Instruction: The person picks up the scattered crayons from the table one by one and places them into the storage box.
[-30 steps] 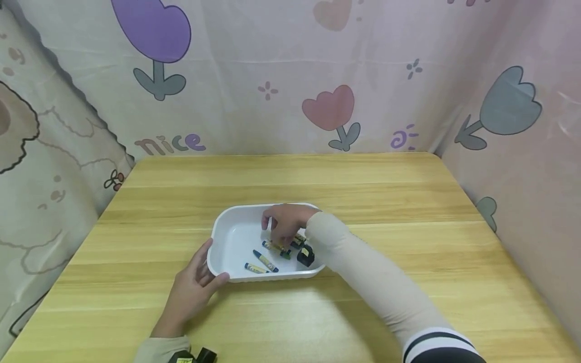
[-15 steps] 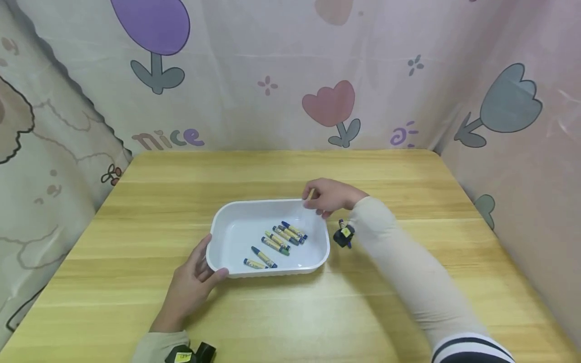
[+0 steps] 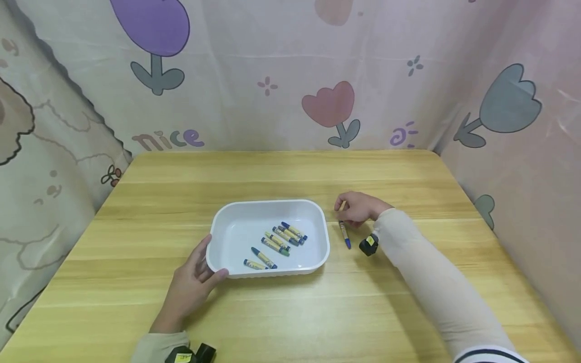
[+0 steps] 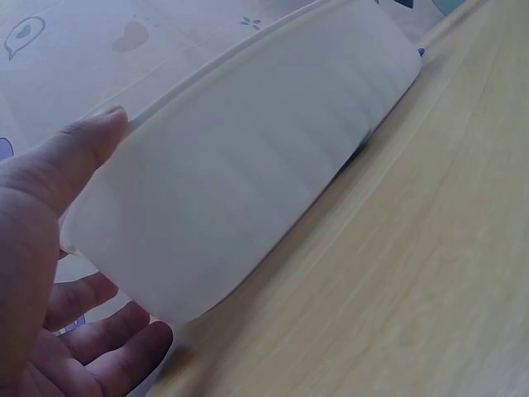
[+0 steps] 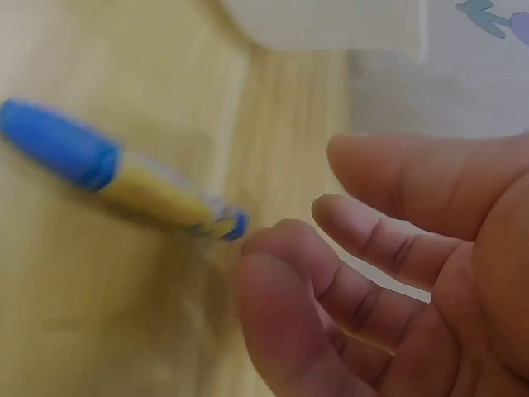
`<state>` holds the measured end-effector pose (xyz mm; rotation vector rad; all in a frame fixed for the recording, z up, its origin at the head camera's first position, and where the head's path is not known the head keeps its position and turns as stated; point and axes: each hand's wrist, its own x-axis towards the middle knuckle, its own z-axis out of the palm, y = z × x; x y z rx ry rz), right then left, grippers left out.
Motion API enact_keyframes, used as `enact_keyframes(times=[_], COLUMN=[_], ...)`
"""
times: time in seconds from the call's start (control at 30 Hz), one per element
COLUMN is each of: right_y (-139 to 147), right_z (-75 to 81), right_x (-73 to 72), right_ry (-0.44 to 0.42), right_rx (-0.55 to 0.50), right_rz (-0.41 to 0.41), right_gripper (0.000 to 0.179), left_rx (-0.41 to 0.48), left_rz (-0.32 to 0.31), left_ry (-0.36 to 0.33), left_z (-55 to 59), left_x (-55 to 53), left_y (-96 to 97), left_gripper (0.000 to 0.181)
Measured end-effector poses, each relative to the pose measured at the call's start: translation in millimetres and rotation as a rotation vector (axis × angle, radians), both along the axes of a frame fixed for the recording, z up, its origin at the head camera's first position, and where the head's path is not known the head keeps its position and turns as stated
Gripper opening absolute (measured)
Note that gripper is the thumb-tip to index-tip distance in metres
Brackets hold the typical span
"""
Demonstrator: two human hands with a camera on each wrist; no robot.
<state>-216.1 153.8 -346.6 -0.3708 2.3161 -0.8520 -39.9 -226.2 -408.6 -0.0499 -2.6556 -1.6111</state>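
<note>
A white plastic tray (image 3: pixel 227 241) stands on the table, with several yellow-wrapped crayons (image 3: pixel 275 245) lying in its right half and near its front wall. My left hand (image 3: pixel 190 290) grips the tray's front left corner; in the left wrist view the thumb (image 4: pixel 87 149) lies along the rim and the fingers (image 4: pixel 132 335) bend round the end wall. To the tray's right, one blue crayon (image 3: pixel 345 235) lies on the table. My right hand (image 3: pixel 359 206) hangs at its far end, fingers loosely bent and nothing between them in the right wrist view.
The wooden table (image 3: pixel 281 322) ends at a printed cloth backdrop (image 3: pixel 236 111), which also hangs along both sides. Black wrist cameras sit on the left wrist (image 3: pixel 186 354) and the right wrist (image 3: pixel 369 245).
My right hand has left the tray's inside, passed over its right edge and come down beside the blue crayon. The crayons in the tray came into fuller view. My left hand keeps its grip.
</note>
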Motion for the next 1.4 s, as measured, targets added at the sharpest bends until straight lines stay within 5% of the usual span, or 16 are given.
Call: enact_keyframes(times=[0.37, 0.6, 1.03, 1.4], right_y=[5, 1, -18, -56], right_z=[-17.8, -14.2, 14.0, 53.9], right_x=[5.1, 6.6, 0.6, 0.3], right_ry=[0.018, 0.047, 0.028, 0.124], right_rx=[0.057, 0.092, -0.083, -0.058], right_rz=[-0.054, -0.044, -0.004, 0.067], right_gripper=[0.031, 0.020, 0.021, 0.021], left_rx=[0.000, -0.008, 0.044, 0.024], left_rz=[-0.001, 0.001, -0.007, -0.004], left_ry=[-0.006, -0.007, 0.004, 0.009], left_z=[0.6, 1.0, -4.5, -1.0], left_x=[0.0, 0.8, 2.3, 2.0], left_y=[-1.1, 0.0, -0.9, 0.3], left_gripper=[0.083, 0.083, 0.081, 0.082])
